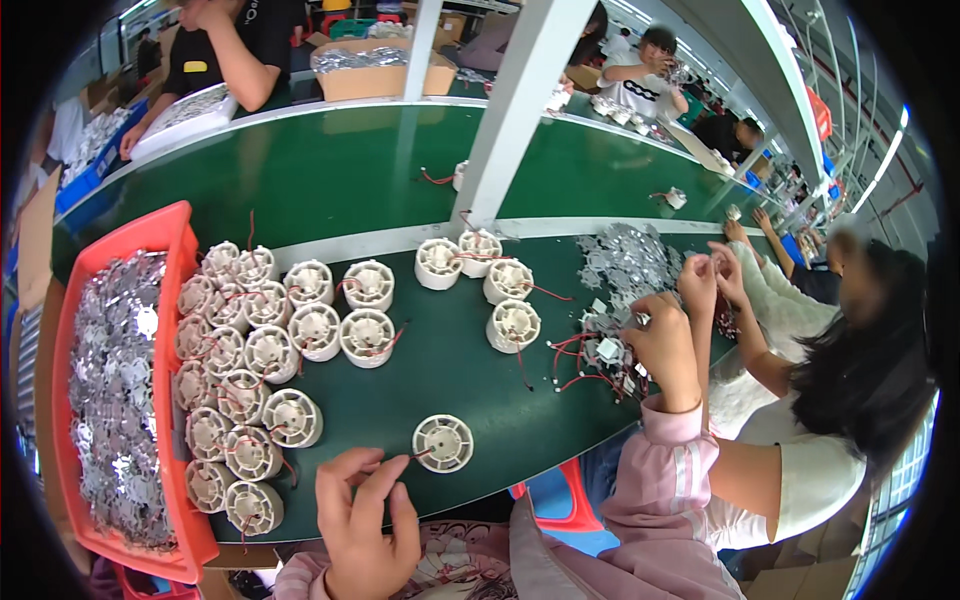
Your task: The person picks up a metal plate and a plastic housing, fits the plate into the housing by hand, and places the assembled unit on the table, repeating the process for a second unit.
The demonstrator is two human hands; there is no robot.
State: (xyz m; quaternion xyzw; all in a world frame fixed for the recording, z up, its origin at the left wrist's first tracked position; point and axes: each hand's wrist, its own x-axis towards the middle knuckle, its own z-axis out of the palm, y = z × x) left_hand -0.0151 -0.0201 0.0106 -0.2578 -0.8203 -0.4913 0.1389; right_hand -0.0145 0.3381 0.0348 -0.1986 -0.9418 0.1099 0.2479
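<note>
My left hand (368, 520) hovers over the near table edge, its fingers bent and apart. Its index fingertip is beside the short red wire of a white round plastic housing (443, 443) with a spoked inside; whether it touches the wire is hard to tell. At the right, my right hand (665, 345) reaches into a heap of small parts with red and dark wires (585, 375). Its fingers are curled together, and what they pinch is hidden. Beyond it spreads a pile of thin silvery metal plates (630, 262).
Rows of similar white housings (270, 352) stand at the left, beside a red bin (185, 400) full of metal plates. Several more housings (513, 325) stand mid-table. A white post (510, 120) rises before the green conveyor (350, 150). A co-worker's hands (715, 275) work close at my right.
</note>
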